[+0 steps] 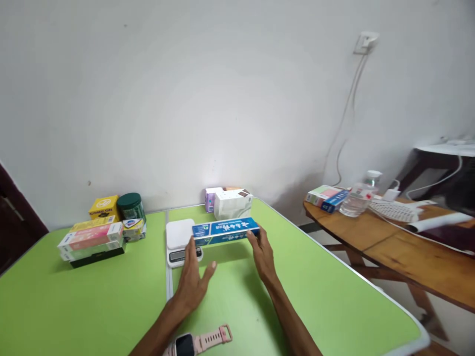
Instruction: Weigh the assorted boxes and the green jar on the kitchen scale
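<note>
I hold the long blue cardboard box [222, 230] above the green bench [111, 301], not yet set down, right hand [264, 258] pinching, left hand [190, 283] wide at its end.

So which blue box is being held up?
The long blue box with white writing, above the green table, the right hand gripping one end. The other blue box lies on the wooden table.

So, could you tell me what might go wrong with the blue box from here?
The left hand has its thumb off the blue box, so that end might slip. That end also looks close to the white scale, so lowering it carelessly could bump the scale.
</note>
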A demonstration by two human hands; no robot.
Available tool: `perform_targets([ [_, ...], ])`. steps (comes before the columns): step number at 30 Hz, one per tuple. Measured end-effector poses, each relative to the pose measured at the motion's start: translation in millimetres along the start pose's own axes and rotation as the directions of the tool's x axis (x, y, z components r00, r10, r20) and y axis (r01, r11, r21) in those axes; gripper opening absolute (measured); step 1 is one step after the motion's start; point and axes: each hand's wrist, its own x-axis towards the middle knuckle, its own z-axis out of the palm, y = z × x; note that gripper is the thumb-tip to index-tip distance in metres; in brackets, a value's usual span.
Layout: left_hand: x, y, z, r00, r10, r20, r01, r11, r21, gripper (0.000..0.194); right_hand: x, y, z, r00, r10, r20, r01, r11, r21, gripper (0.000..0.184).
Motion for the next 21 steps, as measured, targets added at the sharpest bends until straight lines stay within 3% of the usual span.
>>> perform_targets([
  [4, -2.6, 10.9, 60.6, 0.973, -0.071, 0.219, 0.087, 0.994, -0.066, 0.098, 21.6, 22.2, -50.6, 0.992, 0.049, -0.115, -0.065, 0.989, -0.135, 0.088],
  [8, 19.6, 7.4, 97.3, 0.937, -0.167, 0.306, 0.179, 0.984, -0.009, 0.105, 45.1, 53.8, -73.0, 0.989, 0.092, -0.112, -0.118, 0.959, -0.257, 0.090],
  [14, 68.9, 7.2, 99.5, 0.903, -0.174, 0.392, 0.035, 0.940, 0.338, 0.103, 84.0, 102.9, -65.7, 0.996, 0.013, -0.087, -0.053, 0.878, -0.476, 0.093],
  [21, 88.3, 0.3, 111.6, 0.898, -0.167, 0.408, 0.029, 0.946, 0.324, 0.106, 102.4, 117.4, -59.7, 0.994, 0.026, -0.102, -0.079, 0.828, -0.555, 0.100],
])
